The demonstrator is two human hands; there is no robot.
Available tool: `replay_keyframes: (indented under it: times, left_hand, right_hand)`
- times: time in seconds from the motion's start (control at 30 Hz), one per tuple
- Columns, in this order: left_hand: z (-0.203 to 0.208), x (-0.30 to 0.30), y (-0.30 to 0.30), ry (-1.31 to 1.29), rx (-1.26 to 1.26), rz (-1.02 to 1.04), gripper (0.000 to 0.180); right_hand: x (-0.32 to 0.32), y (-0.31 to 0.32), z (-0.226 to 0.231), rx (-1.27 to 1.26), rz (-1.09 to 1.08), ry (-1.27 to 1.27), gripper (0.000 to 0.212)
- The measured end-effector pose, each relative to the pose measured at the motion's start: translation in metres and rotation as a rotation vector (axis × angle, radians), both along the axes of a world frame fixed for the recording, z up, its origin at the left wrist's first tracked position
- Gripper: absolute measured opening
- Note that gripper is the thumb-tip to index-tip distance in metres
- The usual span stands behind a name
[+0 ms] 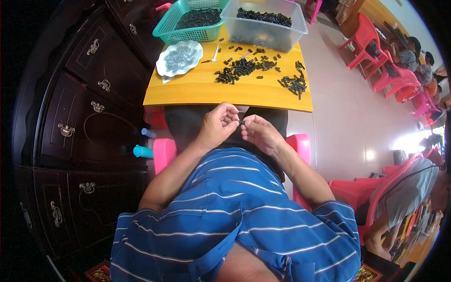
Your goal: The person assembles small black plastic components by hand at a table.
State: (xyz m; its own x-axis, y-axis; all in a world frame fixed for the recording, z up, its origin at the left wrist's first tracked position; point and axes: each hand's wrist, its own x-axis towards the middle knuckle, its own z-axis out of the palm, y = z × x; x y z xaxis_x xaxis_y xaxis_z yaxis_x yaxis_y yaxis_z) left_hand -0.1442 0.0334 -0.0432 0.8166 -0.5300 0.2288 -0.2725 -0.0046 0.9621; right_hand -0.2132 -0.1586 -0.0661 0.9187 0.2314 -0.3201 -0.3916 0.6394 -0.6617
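Observation:
Both my hands meet over my lap, just in front of the table's near edge. Between the fingertips of my right hand (pixel 261 133) is a small black cylindrical piece (pixel 241 122). The thumb and fingers of my left hand (pixel 220 125) pinch at its other end; whether they grip the piece itself or something finer is too small to tell. On the yellow table (pixel 188 96) beyond lies a loose pile of similar black pieces (pixel 244 68), with a smaller heap (pixel 295 84) at the right edge. A white scalloped plate (pixel 162 62) holds many small, shiny, clear or silvery bits.
At the table's back stand a green basket (pixel 162 32) and a clear plastic bin (pixel 263 40), both holding black pieces. A thin white tool (pixel 216 52) lies by the plate. Dark wooden cabinets (pixel 94 89) line the left. Other people sit among pink chairs (pixel 364 40) at right.

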Motion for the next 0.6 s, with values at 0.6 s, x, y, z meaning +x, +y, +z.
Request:
replay_keyframes:
  times: [0.6]
  left_hand:
    - [0.020,0.001,0.006,-0.436,0.222,-0.067,0.032]
  right_hand:
    - [0.000,0.000,-0.007,0.060,0.098,-0.025,0.010]
